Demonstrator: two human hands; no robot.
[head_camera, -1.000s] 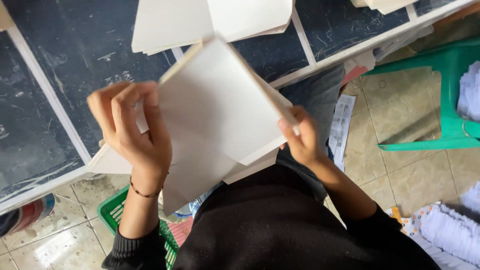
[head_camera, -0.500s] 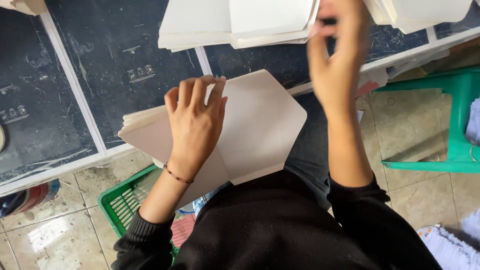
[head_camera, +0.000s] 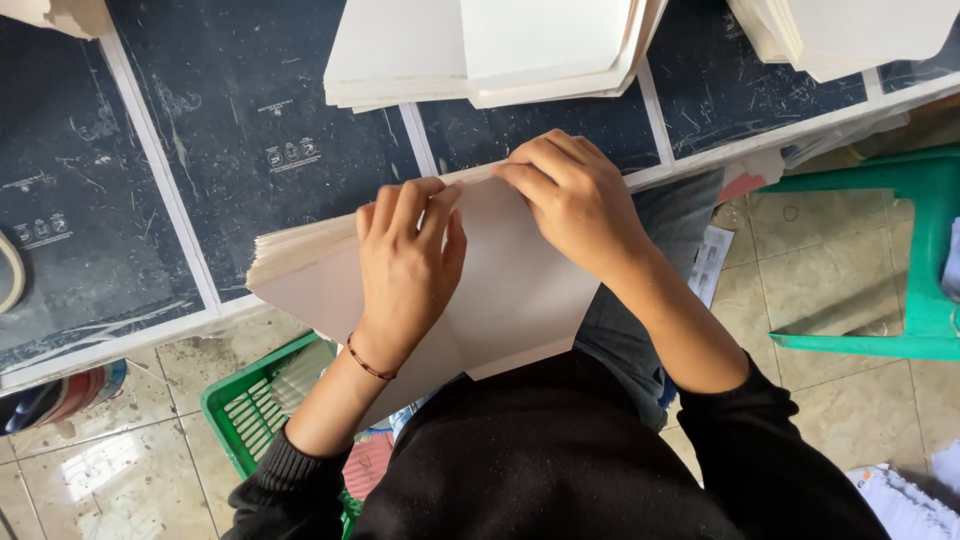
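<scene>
Cream paper sheets (head_camera: 520, 290) lie in a pile at the worktop (head_camera: 240, 130) edge. My left hand (head_camera: 405, 260) presses flat and open on them. My right hand (head_camera: 575, 200) pinches the top sheet's edge.

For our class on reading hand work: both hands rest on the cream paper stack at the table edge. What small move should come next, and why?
Probably press and slide the right hand along the top edge of the cream folded paper sheet: its fingers pinch that edge, while the left hand lies flat on the sheet and pins it to the stack.
</scene>
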